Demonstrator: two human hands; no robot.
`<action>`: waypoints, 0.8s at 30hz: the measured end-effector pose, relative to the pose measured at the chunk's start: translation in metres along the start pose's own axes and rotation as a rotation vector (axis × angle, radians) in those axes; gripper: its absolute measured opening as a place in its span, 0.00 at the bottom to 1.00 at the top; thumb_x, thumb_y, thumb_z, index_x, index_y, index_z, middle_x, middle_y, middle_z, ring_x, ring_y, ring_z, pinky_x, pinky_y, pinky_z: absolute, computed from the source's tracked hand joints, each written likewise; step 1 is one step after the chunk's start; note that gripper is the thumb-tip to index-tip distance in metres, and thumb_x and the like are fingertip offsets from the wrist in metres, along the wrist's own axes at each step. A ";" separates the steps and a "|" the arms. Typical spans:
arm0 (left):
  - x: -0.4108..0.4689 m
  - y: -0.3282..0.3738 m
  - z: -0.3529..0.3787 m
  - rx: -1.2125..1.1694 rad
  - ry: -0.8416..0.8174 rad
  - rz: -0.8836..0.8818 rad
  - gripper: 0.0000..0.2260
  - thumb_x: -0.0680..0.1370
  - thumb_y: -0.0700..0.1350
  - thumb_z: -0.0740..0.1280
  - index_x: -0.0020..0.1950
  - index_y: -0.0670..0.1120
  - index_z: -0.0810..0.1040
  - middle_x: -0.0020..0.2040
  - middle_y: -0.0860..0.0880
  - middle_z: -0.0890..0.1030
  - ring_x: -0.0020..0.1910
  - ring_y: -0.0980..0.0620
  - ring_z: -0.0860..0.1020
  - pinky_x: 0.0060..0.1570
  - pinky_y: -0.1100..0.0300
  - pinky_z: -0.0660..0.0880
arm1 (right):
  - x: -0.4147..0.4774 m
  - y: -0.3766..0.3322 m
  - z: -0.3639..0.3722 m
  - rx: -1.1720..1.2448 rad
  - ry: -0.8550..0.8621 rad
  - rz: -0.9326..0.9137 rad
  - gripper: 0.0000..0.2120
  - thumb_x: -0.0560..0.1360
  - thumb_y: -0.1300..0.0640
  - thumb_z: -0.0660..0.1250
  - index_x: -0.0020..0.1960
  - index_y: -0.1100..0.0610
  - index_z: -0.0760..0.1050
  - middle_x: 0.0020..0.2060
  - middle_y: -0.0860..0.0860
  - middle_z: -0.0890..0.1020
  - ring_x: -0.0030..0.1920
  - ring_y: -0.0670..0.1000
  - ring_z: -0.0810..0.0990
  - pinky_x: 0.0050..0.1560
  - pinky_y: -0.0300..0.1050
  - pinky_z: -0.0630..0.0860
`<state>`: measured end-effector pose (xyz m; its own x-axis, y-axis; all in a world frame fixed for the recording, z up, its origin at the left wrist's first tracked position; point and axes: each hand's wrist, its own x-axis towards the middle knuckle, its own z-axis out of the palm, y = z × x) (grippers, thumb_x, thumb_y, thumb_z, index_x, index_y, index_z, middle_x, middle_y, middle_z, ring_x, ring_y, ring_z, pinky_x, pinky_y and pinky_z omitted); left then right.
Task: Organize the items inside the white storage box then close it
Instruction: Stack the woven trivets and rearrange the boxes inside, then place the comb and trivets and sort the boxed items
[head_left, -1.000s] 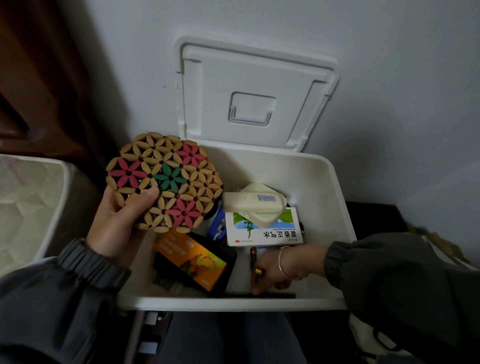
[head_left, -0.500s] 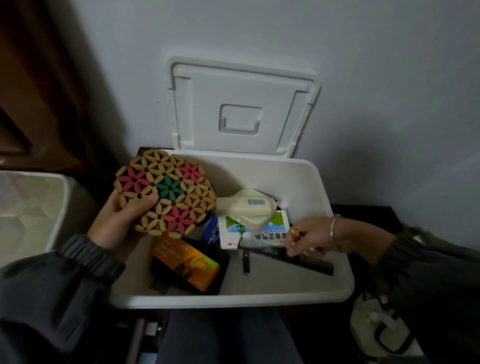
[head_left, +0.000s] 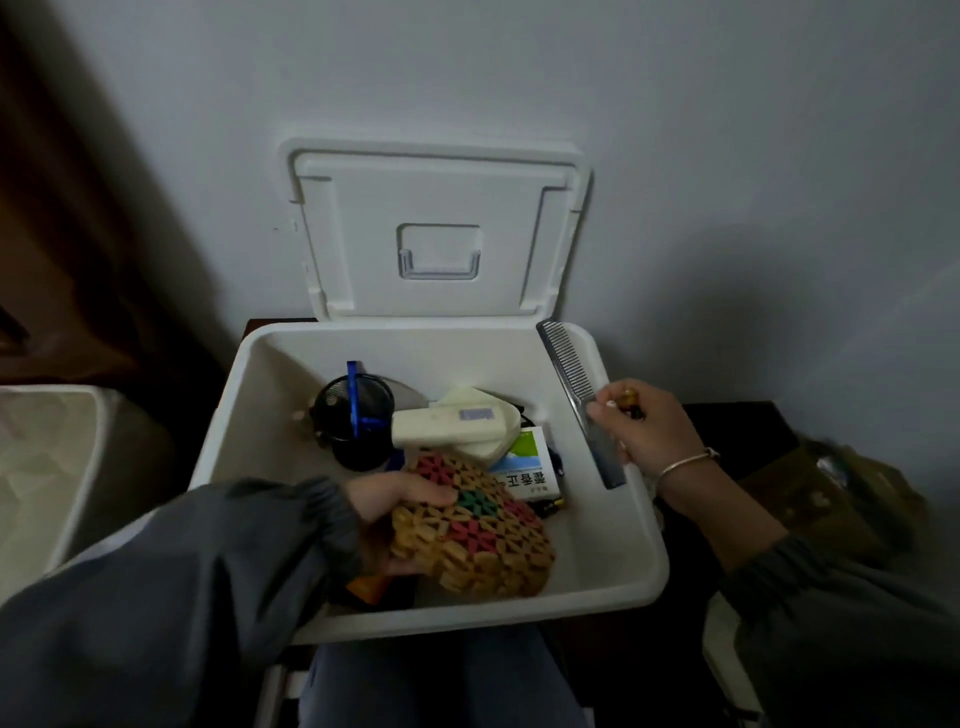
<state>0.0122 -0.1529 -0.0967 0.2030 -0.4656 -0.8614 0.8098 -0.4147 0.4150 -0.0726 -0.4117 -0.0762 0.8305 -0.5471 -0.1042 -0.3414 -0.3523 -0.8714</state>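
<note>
The left hand (head_left: 387, 501) reaches into the near part of the white plastic storage box (head_left: 608, 561), fingers curled on a round woven bamboo mat with coloured flowers (head_left: 478, 540). Farther in stand a black mesh cup (head_left: 353, 421), a cream plastic device (head_left: 457, 423) and a white-green carton (head_left: 530, 467). The hinged white lid (head_left: 436, 234) stands open against the wall. At the box's right wall, the right hand (head_left: 649, 436) pinches a grey metal comb (head_left: 576, 395).
</note>
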 end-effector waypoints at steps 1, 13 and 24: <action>0.008 -0.002 0.006 0.011 0.031 -0.020 0.28 0.58 0.41 0.78 0.57 0.40 0.77 0.46 0.39 0.85 0.48 0.41 0.81 0.40 0.50 0.79 | 0.000 0.002 0.002 -0.003 0.013 -0.026 0.09 0.73 0.61 0.69 0.36 0.53 0.74 0.27 0.49 0.74 0.22 0.41 0.71 0.27 0.39 0.69; 0.066 -0.024 0.025 0.017 0.137 -0.156 0.18 0.70 0.35 0.72 0.58 0.42 0.74 0.45 0.36 0.84 0.42 0.38 0.84 0.40 0.44 0.81 | 0.004 0.016 0.017 -0.017 0.182 -0.179 0.13 0.73 0.59 0.68 0.36 0.44 0.70 0.29 0.44 0.76 0.29 0.47 0.74 0.34 0.49 0.78; 0.082 -0.026 0.031 0.149 0.196 0.034 0.24 0.71 0.39 0.74 0.65 0.43 0.71 0.55 0.39 0.81 0.51 0.40 0.81 0.52 0.42 0.78 | 0.005 0.016 0.020 0.004 0.209 -0.155 0.13 0.73 0.59 0.68 0.35 0.44 0.70 0.27 0.44 0.75 0.27 0.43 0.73 0.35 0.52 0.78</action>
<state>-0.0091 -0.2042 -0.1686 0.3431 -0.3271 -0.8805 0.7135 -0.5188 0.4708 -0.0650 -0.4048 -0.1004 0.7638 -0.6318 0.1322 -0.2148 -0.4419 -0.8710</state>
